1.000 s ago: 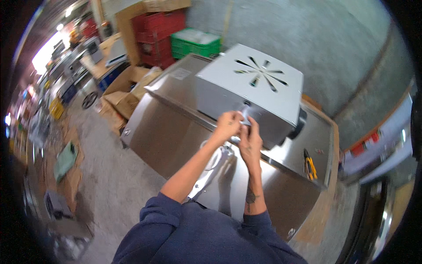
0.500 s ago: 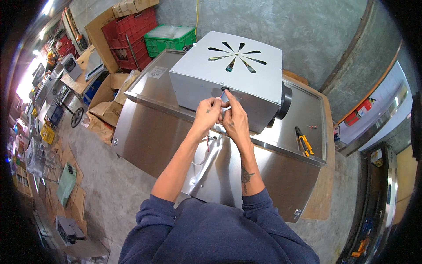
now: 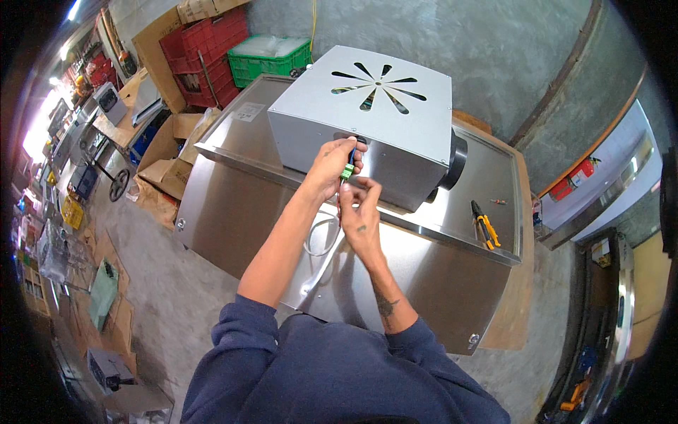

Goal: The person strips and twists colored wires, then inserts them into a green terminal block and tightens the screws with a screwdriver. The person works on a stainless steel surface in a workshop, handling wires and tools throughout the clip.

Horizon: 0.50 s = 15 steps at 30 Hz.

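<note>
A grey sheet-metal box (image 3: 395, 169) with a petal-shaped vent pattern in its top stands on a stainless steel hood (image 3: 233, 219). From a black grommet (image 3: 361, 139) in its near face, dark blue wires run down to a small green terminal connector (image 3: 347, 172). My left hand (image 3: 330, 168) is closed around these wires and the connector. Just below, my right hand (image 3: 361, 215) pinches the thin wires at the connector's lower end. A pale grey cable (image 3: 308, 249) loops beneath my hands over the hood's front. The exact wire ends are hidden by my fingers.
Yellow-handled pliers (image 3: 486, 227) and a small red-tipped piece (image 3: 499, 202) lie on the hood's right side. A round black duct collar (image 3: 459, 162) juts from the box. Behind stand red crates (image 3: 212, 56) and a green crate (image 3: 265, 65); cardboard boxes (image 3: 169, 159) sit left.
The green connector has come into view between my hands. My right hand has moved down and nearer, away from the grommet; my left hand stays close to the box.
</note>
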Motion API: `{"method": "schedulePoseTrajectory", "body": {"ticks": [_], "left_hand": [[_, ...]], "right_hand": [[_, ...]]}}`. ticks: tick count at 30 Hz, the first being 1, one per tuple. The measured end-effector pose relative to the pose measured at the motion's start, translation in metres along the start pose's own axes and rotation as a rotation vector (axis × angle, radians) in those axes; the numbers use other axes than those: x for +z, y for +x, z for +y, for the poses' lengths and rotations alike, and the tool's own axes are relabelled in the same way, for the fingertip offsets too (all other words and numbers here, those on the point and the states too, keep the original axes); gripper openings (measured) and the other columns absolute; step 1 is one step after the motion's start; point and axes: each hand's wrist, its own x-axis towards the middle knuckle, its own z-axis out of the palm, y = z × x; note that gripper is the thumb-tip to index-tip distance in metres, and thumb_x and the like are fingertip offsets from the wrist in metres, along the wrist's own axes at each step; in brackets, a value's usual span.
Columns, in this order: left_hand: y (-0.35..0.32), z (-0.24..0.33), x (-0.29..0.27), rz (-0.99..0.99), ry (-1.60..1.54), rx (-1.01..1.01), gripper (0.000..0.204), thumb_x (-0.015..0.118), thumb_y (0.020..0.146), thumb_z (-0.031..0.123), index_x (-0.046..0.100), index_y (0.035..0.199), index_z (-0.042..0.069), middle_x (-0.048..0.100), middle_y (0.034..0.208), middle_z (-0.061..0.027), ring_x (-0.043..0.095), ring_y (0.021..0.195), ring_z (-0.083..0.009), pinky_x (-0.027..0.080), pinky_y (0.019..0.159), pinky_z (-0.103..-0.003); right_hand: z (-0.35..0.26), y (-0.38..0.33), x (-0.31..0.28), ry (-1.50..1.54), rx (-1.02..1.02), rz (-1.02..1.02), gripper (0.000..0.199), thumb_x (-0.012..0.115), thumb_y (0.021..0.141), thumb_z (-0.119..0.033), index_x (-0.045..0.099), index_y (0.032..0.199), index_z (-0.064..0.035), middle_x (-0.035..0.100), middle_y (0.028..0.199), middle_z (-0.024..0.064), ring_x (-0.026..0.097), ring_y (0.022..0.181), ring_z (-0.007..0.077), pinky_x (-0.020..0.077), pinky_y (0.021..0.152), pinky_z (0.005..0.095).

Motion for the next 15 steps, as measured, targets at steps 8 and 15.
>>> {"method": "schedulePoseTrajectory", "body": {"ticks": [8,15], "left_hand": [[-0.022,0.01,-0.019,0.017,0.164,-0.053,0.05,0.054,0.114,0.042,0.07,0.127,-0.004,0.073,0.111,-0.0128,0.071,0.098,-0.0191,0.06,0.088,-0.036],[-0.064,0.012,-0.037,0.005,0.214,-0.023,0.044,0.079,0.102,0.023,0.07,0.128,-0.011,0.076,0.109,-0.0173,0.073,0.1,-0.0186,0.059,0.088,-0.033]], "right_hand": [[0.01,0.002,0.011,0.239,-0.06,0.01,0.029,0.06,0.112,-0.014,0.049,0.133,0.0034,0.068,0.107,0.0104,0.068,0.091,0.0131,0.0588,0.081,0.0286],[0.023,0.01,0.007,0.207,-0.05,0.017,0.031,0.057,0.113,-0.019,0.055,0.134,0.0035,0.07,0.11,0.0133,0.07,0.097,0.0164,0.0577,0.085,0.0326]]}}
